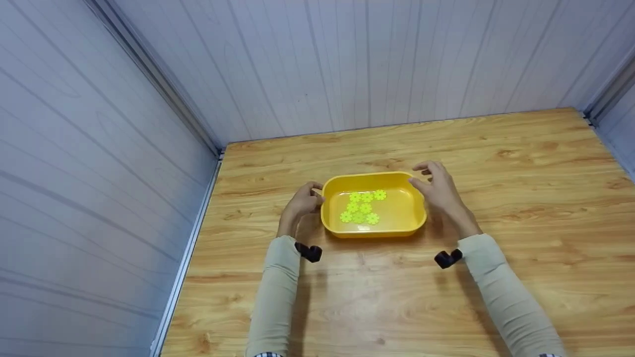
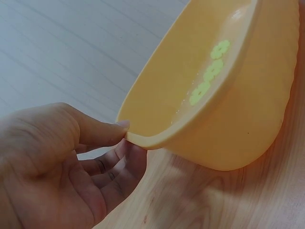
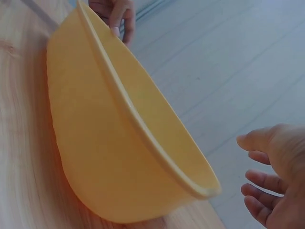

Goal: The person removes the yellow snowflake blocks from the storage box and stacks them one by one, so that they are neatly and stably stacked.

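Observation:
A yellow plastic basin sits on the wooden table, with several bright yellow-green flower-shaped pieces lying flat on its bottom. At the basin's left end my left hand pinches the rim between thumb and fingers, which the left wrist view shows closely. Beside the opposite end is my right hand, its fingers loosely bent and apart from one another. In the right wrist view a gap separates the right hand from the basin rim, and nothing is between its fingers.
The wooden table reaches back to a pale panelled wall. Another panelled wall stands along the left side. Dark wrist cameras jut inward from both sleeves.

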Tool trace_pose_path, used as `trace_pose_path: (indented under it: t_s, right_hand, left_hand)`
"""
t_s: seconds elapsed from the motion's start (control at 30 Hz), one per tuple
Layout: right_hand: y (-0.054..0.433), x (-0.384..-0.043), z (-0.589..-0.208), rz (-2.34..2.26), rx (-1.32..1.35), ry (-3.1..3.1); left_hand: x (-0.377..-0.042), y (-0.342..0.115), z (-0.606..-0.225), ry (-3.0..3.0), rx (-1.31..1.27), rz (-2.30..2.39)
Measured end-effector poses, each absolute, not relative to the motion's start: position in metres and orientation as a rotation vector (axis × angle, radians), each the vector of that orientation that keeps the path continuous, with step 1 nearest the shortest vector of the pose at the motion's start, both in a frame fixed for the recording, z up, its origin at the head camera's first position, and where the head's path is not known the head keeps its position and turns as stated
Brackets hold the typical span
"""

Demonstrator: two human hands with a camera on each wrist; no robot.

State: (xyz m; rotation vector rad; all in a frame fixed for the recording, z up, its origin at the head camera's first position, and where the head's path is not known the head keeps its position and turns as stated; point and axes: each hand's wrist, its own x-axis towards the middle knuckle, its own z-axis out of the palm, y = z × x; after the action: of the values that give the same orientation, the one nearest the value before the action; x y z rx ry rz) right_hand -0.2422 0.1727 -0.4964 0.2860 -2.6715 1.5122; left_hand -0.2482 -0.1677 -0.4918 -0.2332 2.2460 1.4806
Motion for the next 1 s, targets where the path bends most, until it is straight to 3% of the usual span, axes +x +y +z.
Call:
trace_pose_path:
  t_s: [1.0]
  right_hand:
    - [0.111,-0.252,-0.518,1.132,0.501,-3.059]
  left_hand:
    - [-0.247,-0.168,-0.491,2.229,-0.213,1.499]
